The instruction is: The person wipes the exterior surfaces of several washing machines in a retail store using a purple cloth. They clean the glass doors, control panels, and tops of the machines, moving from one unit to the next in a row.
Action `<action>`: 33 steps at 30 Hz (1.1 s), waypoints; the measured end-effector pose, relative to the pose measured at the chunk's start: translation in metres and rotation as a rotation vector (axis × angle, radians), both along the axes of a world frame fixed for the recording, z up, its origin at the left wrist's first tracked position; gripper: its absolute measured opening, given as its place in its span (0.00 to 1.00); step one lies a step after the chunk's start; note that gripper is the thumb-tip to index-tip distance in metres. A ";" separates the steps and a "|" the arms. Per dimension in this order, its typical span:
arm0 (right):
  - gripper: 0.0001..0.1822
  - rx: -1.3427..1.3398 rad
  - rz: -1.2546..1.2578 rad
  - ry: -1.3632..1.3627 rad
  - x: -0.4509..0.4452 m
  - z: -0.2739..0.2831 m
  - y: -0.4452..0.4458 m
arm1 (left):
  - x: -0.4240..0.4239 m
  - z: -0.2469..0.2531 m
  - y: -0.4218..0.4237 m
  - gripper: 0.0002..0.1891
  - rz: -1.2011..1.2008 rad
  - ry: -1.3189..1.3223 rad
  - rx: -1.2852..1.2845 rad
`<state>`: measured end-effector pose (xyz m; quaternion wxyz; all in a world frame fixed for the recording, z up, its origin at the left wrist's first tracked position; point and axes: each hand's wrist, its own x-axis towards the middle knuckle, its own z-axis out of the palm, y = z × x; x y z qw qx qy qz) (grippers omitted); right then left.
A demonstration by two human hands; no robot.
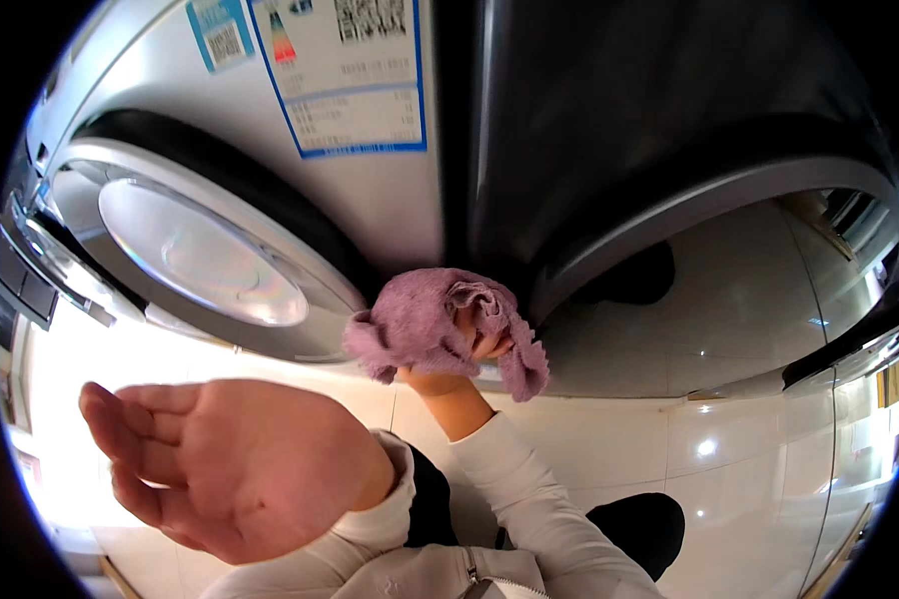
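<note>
My right hand [491, 343] grips a crumpled mauve terry cloth [419, 318], which covers most of the hand. The cloth is in front of the lower part of the gap between two front-loading machines, at the picture's middle. Close to the camera on the left, my left hand [247, 464] is raised with its palm showing. Its fingers are loosely bent and nothing is in it. Behind that hand stands the white machine, with a round glass door [195, 251]. To the right is the dark machine [659, 67], whose round, glossy door [734, 277] reflects the floor.
A blue-edged energy label [352, 120] and a smaller blue sticker [221, 34] bear writing and printed codes on the white front panel [374, 202]. Pale glossy tiles [727, 472] cover the floor. My dark-clad knee [640, 528] shows at lower right.
</note>
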<state>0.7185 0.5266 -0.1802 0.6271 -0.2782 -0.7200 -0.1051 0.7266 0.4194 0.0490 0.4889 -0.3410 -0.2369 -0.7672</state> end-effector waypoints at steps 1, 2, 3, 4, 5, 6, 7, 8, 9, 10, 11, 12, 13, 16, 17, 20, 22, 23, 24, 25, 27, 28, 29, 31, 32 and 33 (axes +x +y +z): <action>0.39 0.012 -0.024 0.069 0.006 0.026 0.004 | 0.007 0.000 0.004 0.21 -0.038 -0.007 0.013; 0.41 0.045 -0.039 0.080 0.013 0.042 0.007 | 0.011 -0.002 0.007 0.21 -0.044 -0.002 0.012; 0.41 -0.038 0.008 0.039 0.013 0.047 0.005 | 0.011 -0.002 0.005 0.21 -0.046 -0.012 0.032; 0.42 -0.122 0.052 -0.003 0.014 0.053 0.001 | 0.011 -0.001 0.005 0.21 -0.053 -0.023 0.052; 0.41 -0.138 0.078 0.013 0.019 0.061 0.005 | 0.011 0.000 0.006 0.21 -0.064 -0.035 0.072; 0.40 -0.156 0.104 0.019 0.021 0.073 0.008 | 0.012 -0.001 0.006 0.21 -0.067 -0.070 0.096; 0.39 -0.179 0.141 0.024 0.021 0.090 0.006 | 0.010 -0.003 0.005 0.21 -0.066 -0.076 0.102; 0.38 -0.073 0.118 0.074 0.022 0.113 0.013 | 0.008 -0.005 0.005 0.21 -0.070 -0.082 0.109; 0.37 0.049 0.093 0.126 0.025 0.143 0.013 | 0.005 -0.002 0.002 0.21 -0.077 -0.083 0.129; 0.37 0.048 0.069 0.072 0.030 0.163 0.014 | 0.003 -0.002 0.004 0.20 -0.115 -0.075 0.155; 0.38 0.046 0.039 0.019 0.036 0.181 0.015 | 0.002 -0.001 0.006 0.20 -0.131 -0.090 0.169; 0.38 0.054 0.030 -0.024 0.044 0.198 0.016 | 0.001 0.000 0.004 0.20 -0.138 -0.112 0.193; 0.38 0.055 0.021 -0.066 0.051 0.212 0.018 | 0.001 -0.002 0.004 0.20 -0.147 -0.137 0.200; 0.38 0.032 0.041 -0.090 0.074 0.245 0.030 | 0.006 -0.005 0.010 0.20 -0.192 -0.160 0.207; 0.37 0.040 0.061 -0.099 0.079 0.252 0.033 | 0.009 -0.005 0.012 0.20 -0.208 -0.163 0.209; 0.36 0.070 0.037 -0.174 0.103 0.274 0.041 | 0.011 -0.013 0.023 0.20 -0.251 -0.199 0.151; 0.36 0.099 0.022 -0.206 0.114 0.290 0.047 | 0.011 -0.014 0.025 0.20 -0.246 -0.207 0.143; 0.37 0.115 0.008 -0.222 0.118 0.298 0.049 | 0.011 -0.014 0.028 0.20 -0.230 -0.219 0.140; 0.41 0.146 0.046 -0.089 0.119 0.304 0.049 | 0.011 -0.013 0.030 0.20 -0.216 -0.225 0.138; 0.40 0.151 0.026 -0.098 0.126 0.306 0.055 | 0.011 -0.013 0.032 0.20 -0.215 -0.234 0.134; 0.39 0.159 0.013 -0.114 0.137 0.309 0.058 | 0.009 -0.012 0.034 0.19 -0.212 -0.251 0.126; 0.39 0.160 -0.021 -0.132 0.144 0.312 0.060 | 0.008 -0.012 0.035 0.19 -0.194 -0.253 0.121; 0.39 0.161 -0.056 -0.151 0.151 0.316 0.062 | 0.007 -0.010 0.036 0.20 -0.177 -0.255 0.115; 0.38 0.178 -0.095 -0.155 0.161 0.319 0.067 | 0.007 -0.010 0.041 0.20 -0.170 -0.255 0.127; 0.38 0.198 -0.091 -0.144 0.164 0.321 0.071 | 0.006 -0.011 0.040 0.20 -0.172 -0.257 0.147; 0.38 0.221 -0.104 -0.132 0.170 0.322 0.074 | 0.006 -0.013 0.043 0.20 -0.191 -0.257 0.167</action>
